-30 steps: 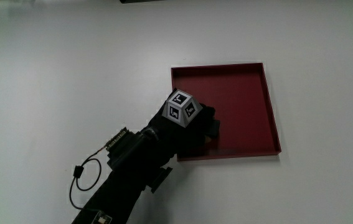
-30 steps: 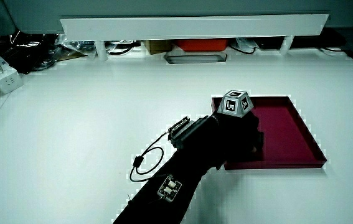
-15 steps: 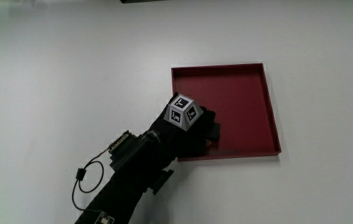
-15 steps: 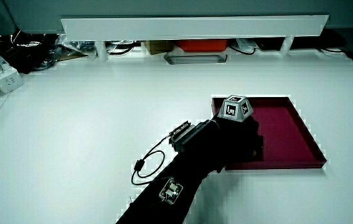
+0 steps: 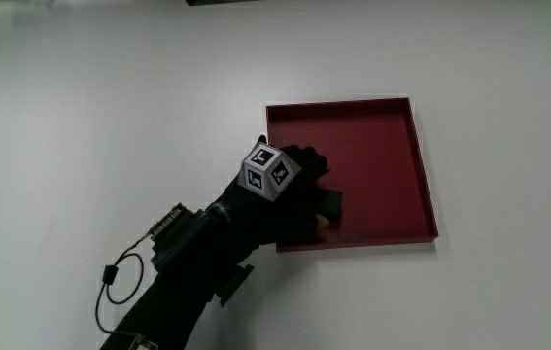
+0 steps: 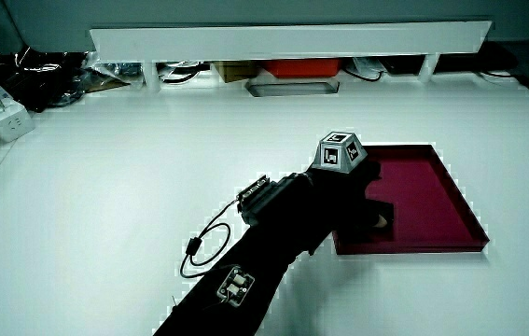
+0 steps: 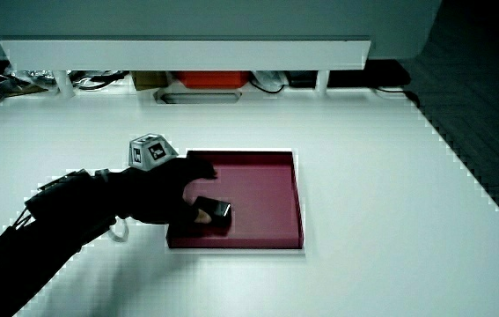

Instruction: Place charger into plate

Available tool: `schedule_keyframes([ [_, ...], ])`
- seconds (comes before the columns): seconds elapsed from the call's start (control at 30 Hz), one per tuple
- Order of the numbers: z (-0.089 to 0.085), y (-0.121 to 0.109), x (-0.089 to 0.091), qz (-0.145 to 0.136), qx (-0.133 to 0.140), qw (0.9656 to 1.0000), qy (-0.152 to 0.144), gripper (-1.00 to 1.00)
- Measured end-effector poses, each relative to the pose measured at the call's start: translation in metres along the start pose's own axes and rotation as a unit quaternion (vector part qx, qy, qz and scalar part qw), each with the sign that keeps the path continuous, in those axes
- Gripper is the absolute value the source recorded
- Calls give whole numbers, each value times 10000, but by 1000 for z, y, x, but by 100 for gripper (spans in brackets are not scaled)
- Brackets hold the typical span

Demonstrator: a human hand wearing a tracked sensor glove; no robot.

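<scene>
Now | hand [image 7: 157, 194] over plate [image 7: 267, 163] corner, fingers loose, gripping nothing | charger [image 7: 211, 212] lies in plate at fingertips | withdraw straight up, don't nudge it

Lab bench: white table [image 6: 133, 168]; partition [image 6: 292, 39]; cable clutter [image 6: 49, 70]
</scene>
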Motion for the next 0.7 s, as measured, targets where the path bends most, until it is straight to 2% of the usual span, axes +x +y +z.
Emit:
schedule_keyframes([
  [0.13, 23, -14, 7, -151, 199, 9995, 194, -100],
  [0.27, 46, -31, 8, -503, 473, 9972, 299, -100],
  [0.3, 55, -37, 11, -643, 600, 9945, 576, -100],
  [0.37, 65, -44, 8, -751, 649, 9944, 348, -100],
  [0.4, 68, -47, 4, -633, 634, 9957, 224, -100],
  [0.43, 76, -52, 6, -797, 673, 9938, 382, -100],
  [0.47, 82, -56, 5, -796, 667, 9932, 534, -100],
  [0.5, 85, -60, 2, -664, 698, 9942, 484, -100],
  [0.53, 91, -63, 2, -966, 724, 9912, 538, -100],
  [0.57, 94, -68, -2, -667, 702, 9949, 281, -100],
  [0.6, 98, -71, -4, -710, 699, 9949, 132, -100],
  [0.63, 104, -76, -3, -877, 807, 9925, 270, -100],
  [0.7, 119, -88, 2, -846, 886, 9916, 407, -100],
])
